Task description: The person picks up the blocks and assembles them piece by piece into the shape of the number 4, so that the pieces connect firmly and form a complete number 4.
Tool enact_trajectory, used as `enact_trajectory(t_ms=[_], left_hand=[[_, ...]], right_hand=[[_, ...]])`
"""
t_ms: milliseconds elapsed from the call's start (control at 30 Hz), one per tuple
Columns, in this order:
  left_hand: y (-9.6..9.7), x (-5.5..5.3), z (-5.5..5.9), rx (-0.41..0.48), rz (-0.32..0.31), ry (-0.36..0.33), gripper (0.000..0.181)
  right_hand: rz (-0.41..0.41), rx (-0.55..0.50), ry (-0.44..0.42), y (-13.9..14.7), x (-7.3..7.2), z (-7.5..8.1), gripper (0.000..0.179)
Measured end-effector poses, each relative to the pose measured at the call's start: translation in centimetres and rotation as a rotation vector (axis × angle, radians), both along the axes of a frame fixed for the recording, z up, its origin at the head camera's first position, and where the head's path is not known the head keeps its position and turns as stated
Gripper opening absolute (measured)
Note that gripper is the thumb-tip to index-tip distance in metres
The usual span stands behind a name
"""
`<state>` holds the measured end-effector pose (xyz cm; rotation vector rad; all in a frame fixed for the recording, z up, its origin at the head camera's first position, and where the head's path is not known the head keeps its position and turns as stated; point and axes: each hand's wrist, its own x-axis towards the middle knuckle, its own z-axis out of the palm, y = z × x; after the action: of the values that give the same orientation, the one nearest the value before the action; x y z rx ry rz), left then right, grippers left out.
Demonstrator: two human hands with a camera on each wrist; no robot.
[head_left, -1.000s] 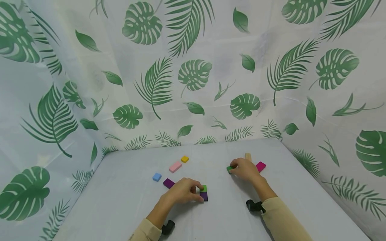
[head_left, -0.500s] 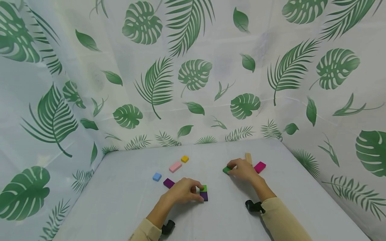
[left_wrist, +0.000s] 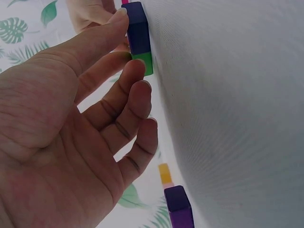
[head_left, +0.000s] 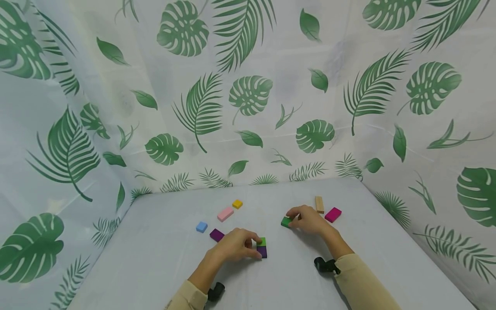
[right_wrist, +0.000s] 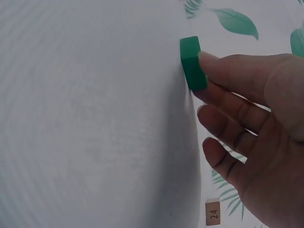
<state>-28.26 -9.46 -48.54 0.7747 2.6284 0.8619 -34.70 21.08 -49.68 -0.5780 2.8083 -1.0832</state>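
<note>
My left hand [head_left: 238, 245] spans a dark purple block [head_left: 261, 252] and a light green block [head_left: 262, 241] lying end to end on the table. In the left wrist view the thumb is at the dark block [left_wrist: 137, 28] and the index finger at the green block [left_wrist: 143, 63]. The other fingers are loosely bent. My right hand [head_left: 308, 219] pinches a darker green block [head_left: 286, 221] between thumb and index finger, to the upper right of that pair. The right wrist view shows this green block [right_wrist: 192, 64] tilted, close to the white cloth.
Left of the pair lie a purple block [head_left: 217, 235], a blue block [head_left: 201, 227], a pink block [head_left: 225, 214] and a yellow block [head_left: 237, 204]. Beyond my right hand are a wooden block [head_left: 319, 204] and a magenta block [head_left: 333, 214]. A leaf-patterned curtain [head_left: 217, 163] borders the white table.
My right hand has slid left and slightly nearer with the darker green block, uncovering more of the wooden and magenta blocks. My left hand and its two blocks have stayed in place.
</note>
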Motion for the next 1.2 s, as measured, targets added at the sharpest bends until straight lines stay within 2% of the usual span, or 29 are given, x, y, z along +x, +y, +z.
enact_trajectory(t_ms=[133, 367, 767, 1200], left_hand=[[0.0, 0.0, 0.0, -0.002, -0.004, 0.002, 0.04], [0.0, -0.1, 0.0, -0.012, -0.009, 0.012, 0.041], [0.1, 0.0, -0.1, -0.012, 0.003, -0.009, 0.041], [0.0, -0.1, -0.2, -0.007, 0.001, -0.013, 0.041]], right_hand=[[0.006, 0.008, 0.001, 0.0, -0.1, 0.0, 0.023], [0.096, 0.013, 0.032, 0.0, -0.1, -0.1, 0.027], [0.091, 0.001, -0.004, -1.0, 0.4, 0.0, 0.026], [0.145, -0.022, -0.006, -1.9, 0.4, 0.0, 0.026]])
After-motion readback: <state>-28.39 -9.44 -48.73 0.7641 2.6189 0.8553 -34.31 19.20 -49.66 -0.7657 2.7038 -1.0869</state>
